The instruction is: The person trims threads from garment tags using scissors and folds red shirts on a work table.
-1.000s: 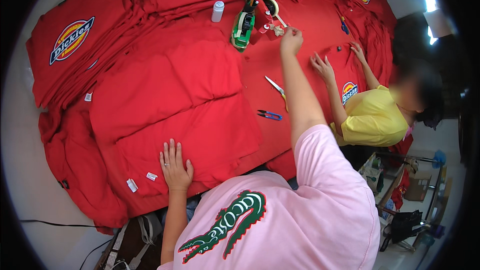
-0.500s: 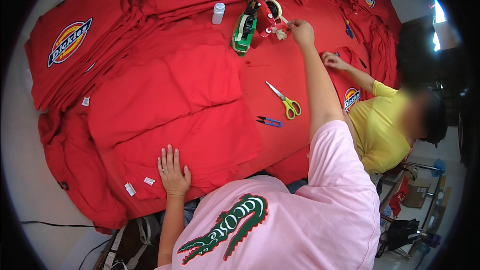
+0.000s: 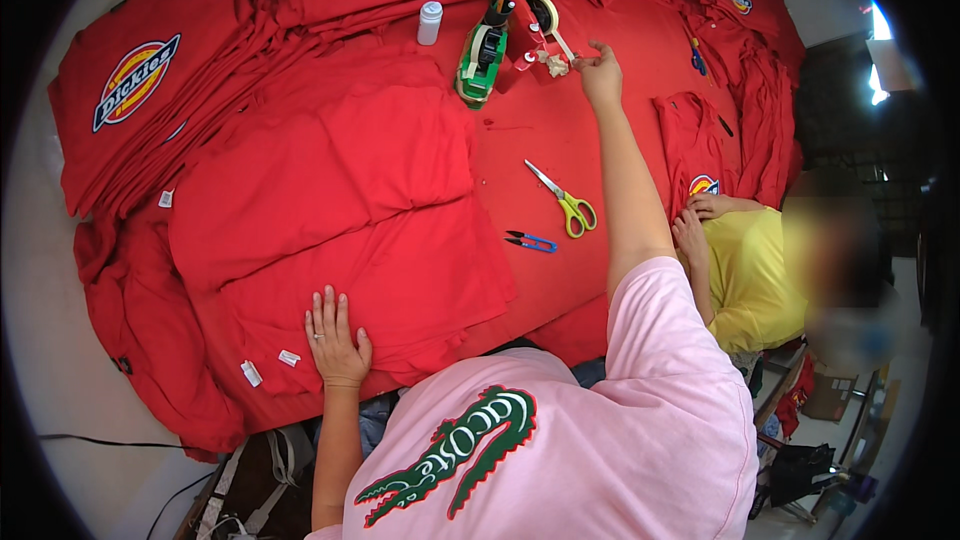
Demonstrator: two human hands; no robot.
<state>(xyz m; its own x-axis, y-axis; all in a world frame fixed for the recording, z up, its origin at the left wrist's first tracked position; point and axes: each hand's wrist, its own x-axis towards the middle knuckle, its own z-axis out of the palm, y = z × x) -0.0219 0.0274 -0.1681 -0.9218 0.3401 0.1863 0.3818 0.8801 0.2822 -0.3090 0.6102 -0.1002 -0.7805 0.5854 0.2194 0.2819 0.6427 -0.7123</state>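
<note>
Red cloth [image 3: 330, 165] lies under the flat, spread left hand [image 3: 338, 342]; the right hand [image 3: 602, 78] pinches tape [image 3: 565, 46] near the green dispenser [image 3: 477, 78]. Taking tape seems underway, calling for a firm tug.

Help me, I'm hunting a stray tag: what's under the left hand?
Red fabric shows around the left hand; whatever lies directly beneath it is covered.

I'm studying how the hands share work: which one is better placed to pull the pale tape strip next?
Probably the right hand: its fingertips are at the free end of the tape strip. The left hand lies flat on red fabric, well away.
</note>
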